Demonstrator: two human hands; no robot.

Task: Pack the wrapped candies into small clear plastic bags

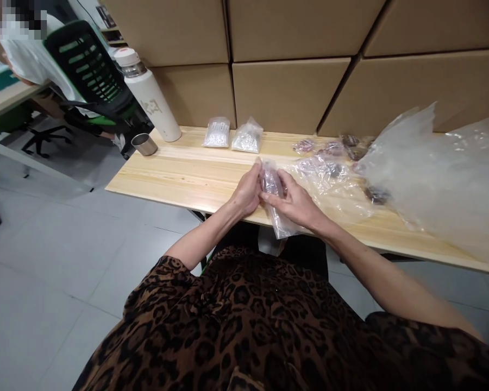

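A clear plastic bag (272, 182) with something inside is held between my two hands above the table's front edge, its loose end hanging down toward me. My left hand (249, 187) closes on the bag's left side. From the right, my right hand (294, 201) grips it with the thumb laid across the front. What the bag contains I cannot make out. Beyond my hands, two small filled clear packets, a left packet (217, 132) and a right packet (248, 136), lie near the boxes. More crinkled clear bags (326, 168) lie right of my hands.
A white bottle (152, 100) and a metal cup (144, 144) stand at the table's (167, 176) left end. Large plastic sheeting (440, 174) covers the right side. Stacked cardboard boxes (289, 92) line the back. A person (32, 54) sits at another desk, far left.
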